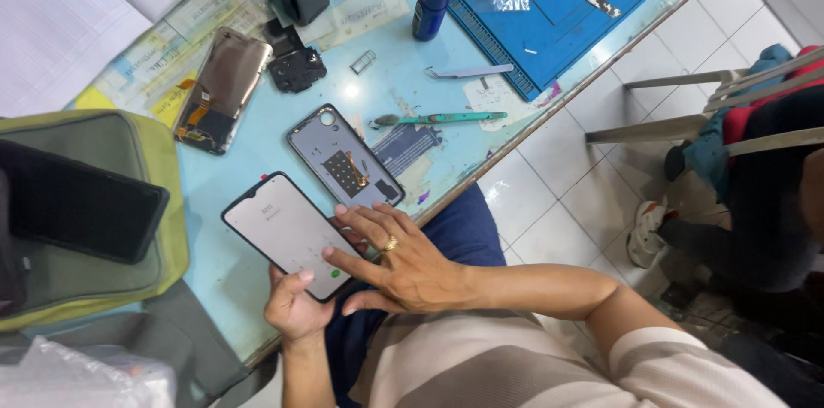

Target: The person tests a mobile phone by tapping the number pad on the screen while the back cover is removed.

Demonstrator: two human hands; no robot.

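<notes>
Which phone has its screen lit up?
The phone in the person's hands, nearest the table edge. Its screen glows white; the two beside it lie open, insides showing, and the phone on the blue mat is unlit.

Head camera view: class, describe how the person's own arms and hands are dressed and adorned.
The right hand wears a gold-coloured ring on one finger. The right arm shows a short sleeve striped beige and white. The left hand and forearm are bare, with no ring visible.
</notes>
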